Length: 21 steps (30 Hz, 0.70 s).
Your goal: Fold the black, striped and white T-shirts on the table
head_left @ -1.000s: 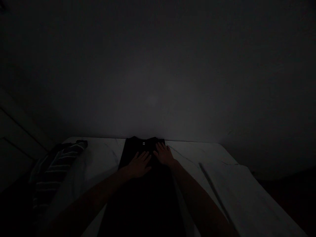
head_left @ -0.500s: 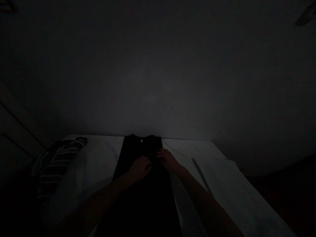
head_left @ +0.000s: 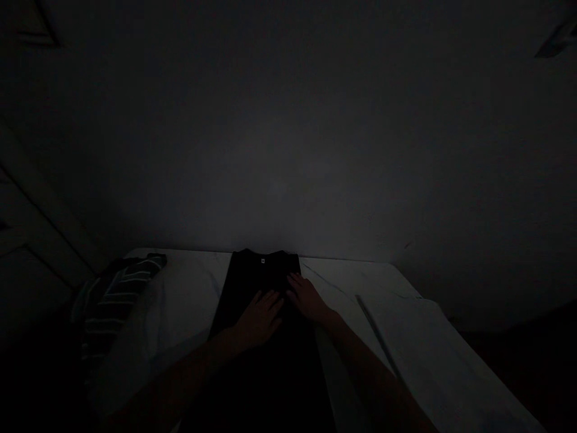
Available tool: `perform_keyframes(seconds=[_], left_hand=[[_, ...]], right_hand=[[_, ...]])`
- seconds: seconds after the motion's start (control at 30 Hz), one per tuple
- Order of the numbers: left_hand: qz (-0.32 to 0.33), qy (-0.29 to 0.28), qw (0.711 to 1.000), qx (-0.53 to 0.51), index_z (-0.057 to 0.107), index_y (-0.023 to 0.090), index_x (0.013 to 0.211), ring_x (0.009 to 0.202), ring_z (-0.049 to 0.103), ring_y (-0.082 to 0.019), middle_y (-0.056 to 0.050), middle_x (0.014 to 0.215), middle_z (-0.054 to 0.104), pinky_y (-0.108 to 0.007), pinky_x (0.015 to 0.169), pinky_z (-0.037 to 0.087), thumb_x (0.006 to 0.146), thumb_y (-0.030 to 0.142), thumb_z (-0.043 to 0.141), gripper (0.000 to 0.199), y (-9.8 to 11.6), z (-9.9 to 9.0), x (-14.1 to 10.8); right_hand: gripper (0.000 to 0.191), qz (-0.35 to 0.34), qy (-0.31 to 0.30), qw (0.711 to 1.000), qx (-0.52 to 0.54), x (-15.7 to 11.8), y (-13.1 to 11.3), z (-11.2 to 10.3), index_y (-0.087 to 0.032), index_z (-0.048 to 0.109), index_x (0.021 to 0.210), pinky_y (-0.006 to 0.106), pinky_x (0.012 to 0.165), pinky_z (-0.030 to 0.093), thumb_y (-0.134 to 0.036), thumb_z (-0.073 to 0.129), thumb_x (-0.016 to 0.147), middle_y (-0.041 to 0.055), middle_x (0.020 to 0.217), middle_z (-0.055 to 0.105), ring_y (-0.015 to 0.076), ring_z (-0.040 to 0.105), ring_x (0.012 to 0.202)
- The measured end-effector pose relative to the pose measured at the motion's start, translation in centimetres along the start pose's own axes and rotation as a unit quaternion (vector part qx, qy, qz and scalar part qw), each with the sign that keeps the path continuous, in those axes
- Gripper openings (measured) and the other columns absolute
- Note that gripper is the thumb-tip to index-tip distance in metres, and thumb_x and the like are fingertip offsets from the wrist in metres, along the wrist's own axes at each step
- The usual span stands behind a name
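A black garment (head_left: 270,385), perhaps a shirt, lies lengthwise on a white marble-patterned table (head_left: 180,300). Its neckline, with a small pale label, is at the far end by the wall. My left hand (head_left: 260,316) rests flat on the cloth with the fingers stretched out. Over the garment's right edge lies my right hand (head_left: 309,296), its fingers spread and touching the fabric. The dim light hides the folds of the cloth, and its near end runs out of view.
At the table's left edge hangs a dark striped cloth (head_left: 119,294). A thin dark strip (head_left: 381,337) lies on the right, beside a pale sheet-like surface (head_left: 419,337). Behind the table rises a grey wall (head_left: 288,150).
Both hands have flattened and their fingers have spread on the black garment. The left hand has shifted slightly right. The whole view has also shifted a little.
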<state>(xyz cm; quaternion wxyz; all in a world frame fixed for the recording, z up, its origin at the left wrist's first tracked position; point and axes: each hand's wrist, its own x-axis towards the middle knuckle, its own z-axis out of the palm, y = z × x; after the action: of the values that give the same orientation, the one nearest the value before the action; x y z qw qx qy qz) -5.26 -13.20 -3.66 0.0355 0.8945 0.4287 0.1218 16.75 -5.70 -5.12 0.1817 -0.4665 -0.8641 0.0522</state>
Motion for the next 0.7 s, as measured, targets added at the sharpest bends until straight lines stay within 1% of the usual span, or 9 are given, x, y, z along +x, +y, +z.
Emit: perform_keyframes(seconds=[0.07,0.13,0.23,0.3,0.4,0.47,0.53,0.6,0.7], left_hand=[[0.004,-0.004,1.000,0.010,0.038,0.021,0.155,0.150,0.032,-0.030,-0.014,0.160,0.040,-0.058,0.122,0.025,0.103,0.039,0.041,0.054,0.2,0.1,-1.2],[0.005,0.012,1.000,0.022,0.034,0.023,0.157,0.151,0.030,-0.028,-0.012,0.162,0.037,-0.055,0.123,0.024,0.104,0.039,0.039,0.055,0.0,-0.1,-3.2],[-0.019,0.038,0.998,0.051,0.029,0.023,0.159,0.151,0.031,-0.026,-0.010,0.163,0.037,-0.052,0.123,0.025,0.106,0.039,0.035,0.056,-1.1,-0.6,-7.9],[-0.048,0.043,0.995,0.075,0.028,0.023,0.160,0.150,0.034,-0.027,-0.011,0.162,0.038,-0.051,0.122,0.027,0.106,0.040,0.034,0.057,-1.8,-1.0,-11.8],[-0.058,0.028,0.993,0.098,0.024,0.024,0.161,0.147,0.039,-0.027,-0.010,0.161,0.039,-0.050,0.121,0.028,0.106,0.043,0.034,0.059,-1.7,-1.2,-17.5],[-0.051,0.021,0.993,0.105,0.020,0.026,0.162,0.146,0.040,-0.027,-0.010,0.161,0.039,-0.049,0.122,0.026,0.106,0.045,0.035,0.061,-0.4,-1.2,-20.7],[-0.050,0.021,0.993,0.107,0.016,0.026,0.163,0.147,0.039,-0.026,-0.010,0.163,0.036,-0.049,0.123,0.024,0.105,0.044,0.036,0.063,1.5,-1.4,-23.2],[-0.050,0.024,0.992,0.110,0.013,0.027,0.163,0.148,0.038,-0.026,-0.009,0.164,0.034,-0.048,0.123,0.023,0.105,0.044,0.037,0.065,3.6,-1.6,-25.2],[-0.047,0.030,0.991,0.122,0.015,0.027,0.163,0.147,0.039,-0.026,-0.008,0.164,0.034,-0.047,0.123,0.024,0.104,0.045,0.039,0.066,6.2,-1.9,-28.0]], right_hand=[[0.053,0.024,-0.030,0.998,-0.039,-0.1,0.0,0.7,-0.016,0.045,0.152,0.054,0.119,0.028,-0.040,0.040,0.104,0.0169,0.158,0.040,0.0297,0.033,0.149],[0.057,0.039,-0.055,0.997,-0.049,-0.1,0.0,0.8,-0.014,0.040,0.155,0.054,0.121,0.024,-0.042,0.031,0.106,0.0165,0.161,0.036,0.0286,0.030,0.151],[0.063,0.073,-0.069,0.994,-0.047,-0.9,-0.4,0.1,-0.008,0.031,0.158,0.053,0.122,0.024,-0.044,0.022,0.107,0.0178,0.163,0.029,0.0284,0.024,0.153],[0.066,0.074,-0.069,0.993,-0.056,-2.4,-1.2,-0.5,-0.008,0.030,0.158,0.055,0.122,0.022,-0.046,0.020,0.106,0.0178,0.164,0.028,0.0295,0.021,0.153],[0.067,0.041,-0.091,0.993,-0.063,-6.7,-3.2,-0.8,-0.009,0.032,0.158,0.056,0.122,0.022,-0.049,0.021,0.106,0.0175,0.163,0.029,0.0303,0.021,0.153],[0.066,0.032,-0.112,0.991,-0.061,-10.4,-4.6,-0.6,-0.010,0.031,0.159,0.057,0.121,0.023,-0.050,0.023,0.106,0.0175,0.163,0.030,0.0314,0.022,0.153],[0.065,0.028,-0.114,0.991,-0.062,-14.3,-6.0,-0.2,-0.013,0.028,0.160,0.058,0.121,0.023,-0.049,0.026,0.105,0.0167,0.164,0.028,0.0317,0.022,0.153],[0.065,0.019,-0.097,0.992,-0.074,-18.3,-7.2,0.3,-0.014,0.025,0.161,0.058,0.121,0.024,-0.048,0.028,0.106,0.0162,0.164,0.027,0.0315,0.022,0.153],[0.064,0.001,-0.041,0.993,-0.112,-24.0,-9.1,1.0,-0.015,0.020,0.162,0.058,0.119,0.027,-0.044,0.030,0.106,0.0164,0.163,0.030,0.0309,0.025,0.152]])
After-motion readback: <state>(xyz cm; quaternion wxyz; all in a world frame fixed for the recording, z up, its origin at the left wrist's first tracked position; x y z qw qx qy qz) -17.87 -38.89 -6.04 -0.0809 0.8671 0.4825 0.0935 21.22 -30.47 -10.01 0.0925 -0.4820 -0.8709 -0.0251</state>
